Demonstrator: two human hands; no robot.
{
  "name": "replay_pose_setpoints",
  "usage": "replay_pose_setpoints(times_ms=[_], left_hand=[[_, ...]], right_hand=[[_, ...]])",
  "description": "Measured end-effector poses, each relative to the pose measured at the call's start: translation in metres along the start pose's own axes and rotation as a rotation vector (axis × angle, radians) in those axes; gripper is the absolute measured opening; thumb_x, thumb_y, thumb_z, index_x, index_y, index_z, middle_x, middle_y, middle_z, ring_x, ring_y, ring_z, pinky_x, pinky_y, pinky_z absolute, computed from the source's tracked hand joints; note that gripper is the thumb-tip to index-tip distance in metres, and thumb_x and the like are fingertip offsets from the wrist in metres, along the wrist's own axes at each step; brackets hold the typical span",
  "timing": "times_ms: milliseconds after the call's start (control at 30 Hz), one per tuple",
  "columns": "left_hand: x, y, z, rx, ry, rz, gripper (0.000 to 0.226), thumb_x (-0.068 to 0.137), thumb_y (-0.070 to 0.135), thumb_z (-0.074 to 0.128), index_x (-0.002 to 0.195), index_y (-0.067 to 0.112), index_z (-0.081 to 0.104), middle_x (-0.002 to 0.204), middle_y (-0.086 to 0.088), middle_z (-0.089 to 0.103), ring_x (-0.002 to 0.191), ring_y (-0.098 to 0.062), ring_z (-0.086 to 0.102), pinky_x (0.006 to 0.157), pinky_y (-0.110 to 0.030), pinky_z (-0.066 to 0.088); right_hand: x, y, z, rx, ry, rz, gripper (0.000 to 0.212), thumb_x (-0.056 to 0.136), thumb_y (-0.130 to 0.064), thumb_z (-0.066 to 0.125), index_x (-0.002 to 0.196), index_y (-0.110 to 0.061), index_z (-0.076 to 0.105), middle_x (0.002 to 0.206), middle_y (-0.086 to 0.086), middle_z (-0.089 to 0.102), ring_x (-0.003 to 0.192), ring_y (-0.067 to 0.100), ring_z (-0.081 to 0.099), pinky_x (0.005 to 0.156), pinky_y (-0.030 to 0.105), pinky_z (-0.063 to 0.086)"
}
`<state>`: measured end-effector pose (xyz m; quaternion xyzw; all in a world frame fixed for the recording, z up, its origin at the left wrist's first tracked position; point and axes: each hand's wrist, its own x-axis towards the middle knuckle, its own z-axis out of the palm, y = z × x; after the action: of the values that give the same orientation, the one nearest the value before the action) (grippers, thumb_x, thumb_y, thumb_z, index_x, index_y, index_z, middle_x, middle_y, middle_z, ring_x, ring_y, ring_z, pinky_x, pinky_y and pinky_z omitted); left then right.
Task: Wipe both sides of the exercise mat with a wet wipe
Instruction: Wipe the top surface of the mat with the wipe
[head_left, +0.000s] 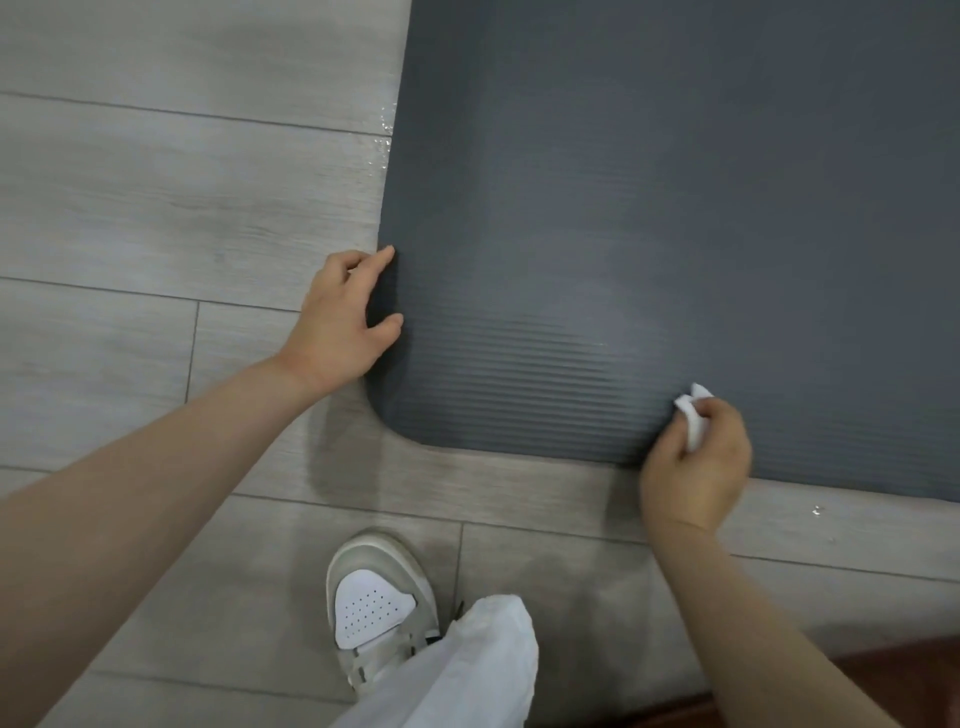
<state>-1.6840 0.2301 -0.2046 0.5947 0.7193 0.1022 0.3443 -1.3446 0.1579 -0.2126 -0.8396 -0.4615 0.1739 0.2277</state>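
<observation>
The step in hand looks like wiping the mat's (649, 208) upper face near its end; whether the other side is done cannot be told. The mat lies flat on the floor (156, 208), filling the view from 12 to 3 o'clock. The left hand (340, 322) grips the mat's edge at 9 o'clock, thumb on top, fingers curled at the edge. The right hand (696, 457), at 4 o'clock, pinches the folded wipe (693, 415) in curled fingers against the ribbed surface. Next, probably a steady stroke across the end while the left hand holds the mat still.
</observation>
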Motion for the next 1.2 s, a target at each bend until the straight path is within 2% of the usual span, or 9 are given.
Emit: replay_pose_setpoints(times_ms=[133,267,433,633,800,933,1033,1100,1200], left_hand=[[-0.001,-0.004,-0.004,0.053,0.015,0.027,0.077,0.077,0.049,0.046,0.147,0.016,0.046,0.134,-0.015,0.046,0.118,-0.035,0.05,0.105,-0.052,0.042],[-0.001,-0.001,-0.005,0.091,0.028,0.003,0.071,0.078,0.04,0.049,0.146,0.018,0.047,0.136,-0.014,0.047,0.124,-0.035,0.046,0.11,-0.051,0.035],[-0.004,-0.004,-0.006,0.098,0.014,0.038,0.072,0.078,0.039,0.047,0.146,0.018,0.045,0.135,-0.014,0.046,0.124,-0.035,0.046,0.108,-0.056,0.037],[-0.006,-0.008,-0.002,0.106,0.033,0.049,0.069,0.08,0.035,0.048,0.147,0.02,0.044,0.134,-0.012,0.045,0.123,-0.033,0.046,0.108,-0.055,0.037],[-0.005,-0.004,-0.003,0.118,0.057,0.027,0.065,0.08,0.032,0.05,0.144,0.021,0.048,0.13,-0.013,0.047,0.121,-0.035,0.046,0.108,-0.052,0.035],[-0.001,-0.005,-0.016,0.155,0.059,0.029,0.063,0.077,0.033,0.051,0.14,0.024,0.053,0.134,-0.01,0.047,0.125,-0.034,0.042,0.108,-0.048,0.031],[0.006,-0.01,-0.029,0.193,0.028,0.001,0.072,0.074,0.04,0.053,0.143,0.02,0.048,0.144,-0.01,0.042,0.135,-0.034,0.037,0.114,-0.048,0.027],[0.012,-0.013,-0.038,0.248,0.003,-0.023,0.076,0.075,0.045,0.056,0.146,0.022,0.043,0.15,-0.008,0.036,0.141,-0.033,0.029,0.116,-0.052,0.023],[0.021,-0.022,-0.048,0.357,-0.042,-0.12,0.078,0.085,0.046,0.067,0.152,0.033,0.029,0.161,-0.005,0.016,0.149,-0.028,0.009,0.115,-0.057,0.018]], right_hand=[[-0.05,-0.069,0.041,-0.014,-0.266,-0.361,0.021,0.082,-0.018,0.056,0.101,-0.022,0.064,0.097,-0.001,0.068,0.085,0.028,0.06,0.075,0.036,0.036],[-0.098,-0.113,0.079,-0.024,-0.707,-0.858,0.025,0.085,-0.023,0.057,0.109,-0.026,0.066,0.094,-0.006,0.067,0.084,0.022,0.057,0.077,0.034,0.029],[-0.062,-0.088,0.068,-0.099,-0.78,-1.278,0.023,0.079,-0.024,0.072,0.102,-0.025,0.069,0.086,-0.007,0.063,0.079,0.019,0.051,0.073,0.032,0.028],[-0.005,0.006,-0.012,-0.202,-0.82,-1.008,0.019,0.086,-0.029,0.055,0.104,-0.03,0.062,0.091,-0.012,0.061,0.082,0.016,0.05,0.072,0.03,0.027],[0.024,0.053,-0.068,-0.186,-0.646,-0.688,0.016,0.085,-0.032,0.05,0.099,-0.036,0.056,0.089,-0.019,0.056,0.081,0.015,0.055,0.07,0.029,0.034],[0.032,0.024,-0.077,0.016,-0.494,-0.534,0.011,0.086,-0.017,0.066,0.086,-0.026,0.06,0.095,-0.036,0.056,0.085,0.003,0.055,0.076,0.007,0.037],[0.036,-0.023,-0.047,0.074,-0.548,-0.68,0.011,0.086,-0.011,0.066,0.09,-0.021,0.064,0.1,-0.032,0.059,0.085,0.0,0.053,0.08,0.015,0.042],[0.033,-0.057,-0.017,0.084,-0.694,-0.878,0.013,0.086,-0.012,0.064,0.094,-0.022,0.064,0.104,-0.023,0.06,0.082,0.007,0.054,0.078,0.029,0.044],[0.015,-0.099,0.025,0.005,-0.939,-1.237,0.017,0.087,-0.015,0.058,0.101,-0.026,0.06,0.097,-0.012,0.055,0.081,0.015,0.05,0.073,0.03,0.038]])
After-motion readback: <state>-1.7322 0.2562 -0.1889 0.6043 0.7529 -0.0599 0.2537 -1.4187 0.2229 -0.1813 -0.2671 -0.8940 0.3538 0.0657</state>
